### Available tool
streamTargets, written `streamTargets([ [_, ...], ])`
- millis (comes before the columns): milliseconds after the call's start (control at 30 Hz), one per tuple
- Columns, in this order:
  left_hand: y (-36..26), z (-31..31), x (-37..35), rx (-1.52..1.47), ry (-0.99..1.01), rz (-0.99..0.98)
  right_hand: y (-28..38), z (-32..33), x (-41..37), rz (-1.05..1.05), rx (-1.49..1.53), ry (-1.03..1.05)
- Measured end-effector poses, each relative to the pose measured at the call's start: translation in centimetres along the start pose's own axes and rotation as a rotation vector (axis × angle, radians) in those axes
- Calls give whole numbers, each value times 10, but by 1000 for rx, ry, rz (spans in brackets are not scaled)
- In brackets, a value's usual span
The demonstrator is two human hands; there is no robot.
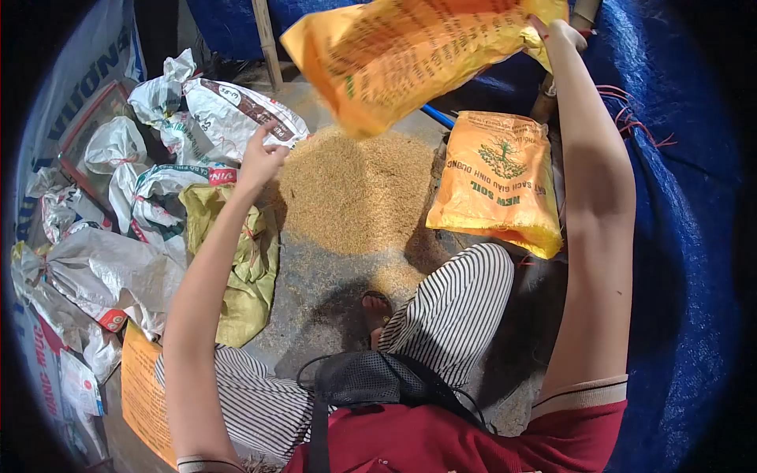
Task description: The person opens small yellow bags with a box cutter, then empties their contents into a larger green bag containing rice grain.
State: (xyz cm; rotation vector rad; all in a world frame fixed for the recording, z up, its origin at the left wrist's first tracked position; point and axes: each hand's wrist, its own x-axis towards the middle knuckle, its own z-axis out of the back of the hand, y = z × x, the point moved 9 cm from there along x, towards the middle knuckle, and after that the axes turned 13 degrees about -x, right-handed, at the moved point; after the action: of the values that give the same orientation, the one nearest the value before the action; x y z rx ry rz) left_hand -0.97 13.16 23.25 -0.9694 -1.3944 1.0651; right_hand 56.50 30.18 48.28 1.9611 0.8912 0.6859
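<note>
At the top right, my right hand (558, 36) grips the corner of an orange printed plastic sack (418, 59), which hangs raised and tilted over the far side of a heap of golden grain (355, 193). My left hand (262, 160) is in the air by the heap's left edge, with its index finger stretched out and nothing visible in it. The grain is spread loosely on the grey floor in front of me. On the right of the heap lies another orange sack (498, 177), marked NEW SOIL, under my right forearm.
Several tied white sacks (118, 264) crowd the left side, with a yellow-green sack (248, 272) beside my left forearm. A blue tarp (670, 260) runs along the right. Part of another orange sack (143, 394) shows at lower left. My sandaled foot (377, 309) is just before the heap.
</note>
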Motion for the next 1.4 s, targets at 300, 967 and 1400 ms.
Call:
streamTargets([
  [300, 13, -70, -41, 242, 368, 151, 70, 44, -164, 1242, -960, -467],
  [967, 70, -58, -91, 624, 596, 309, -177, 147, -249, -289, -2461, 1094],
  [1400, 125, -36, -112, 718, 591, 318, -289, -37, -390, 130, -1709, 1462],
])
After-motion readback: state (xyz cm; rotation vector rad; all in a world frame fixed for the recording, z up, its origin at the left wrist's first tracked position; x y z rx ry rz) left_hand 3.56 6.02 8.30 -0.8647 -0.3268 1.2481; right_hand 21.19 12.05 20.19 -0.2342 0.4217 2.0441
